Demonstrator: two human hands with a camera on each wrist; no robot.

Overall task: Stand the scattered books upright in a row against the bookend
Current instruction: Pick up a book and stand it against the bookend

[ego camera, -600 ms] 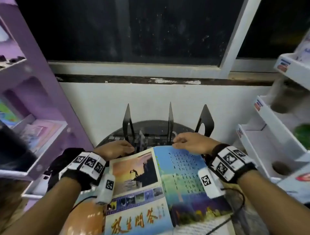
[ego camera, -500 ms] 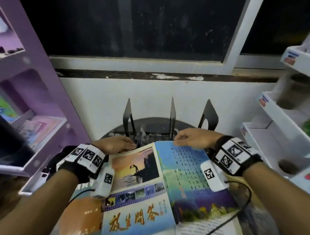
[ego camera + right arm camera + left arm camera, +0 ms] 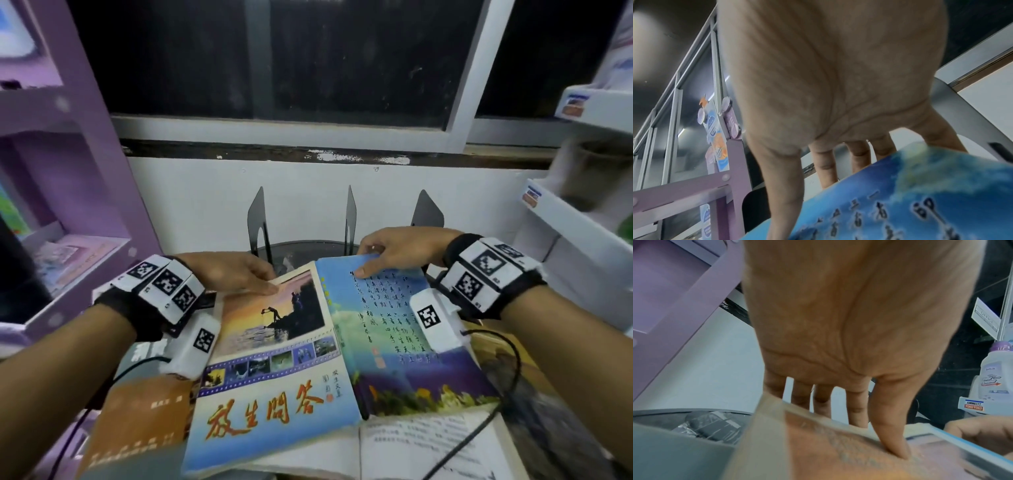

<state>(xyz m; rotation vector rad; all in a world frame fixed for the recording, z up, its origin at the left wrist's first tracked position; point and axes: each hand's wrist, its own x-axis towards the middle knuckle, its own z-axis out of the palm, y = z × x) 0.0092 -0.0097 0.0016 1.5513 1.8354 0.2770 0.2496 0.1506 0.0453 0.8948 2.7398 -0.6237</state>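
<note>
A blue book (image 3: 274, 359) lies spread open, covers up, with red characters on its left cover. My left hand (image 3: 263, 279) grips the far edge of the left cover, thumb (image 3: 890, 434) on top and fingers behind. My right hand (image 3: 370, 260) holds the far edge of the right cover (image 3: 920, 203) the same way, its thumb (image 3: 783, 194) on the blue print. Behind the book stands the black bookend rack (image 3: 349, 216), three upright plates on a dark round table (image 3: 308, 245). The book hides the rack's base.
An orange book (image 3: 137, 418) lies under the blue one at lower left, and an open book with white pages (image 3: 428, 445) at lower right. A purple shelf unit (image 3: 85, 171) stands close on the left, white shelves (image 3: 565, 233) on the right, the wall and window straight behind.
Both hands have taken hold of the blue book's far edge, thumbs now on the covers. That edge has come up a little off the table.
</note>
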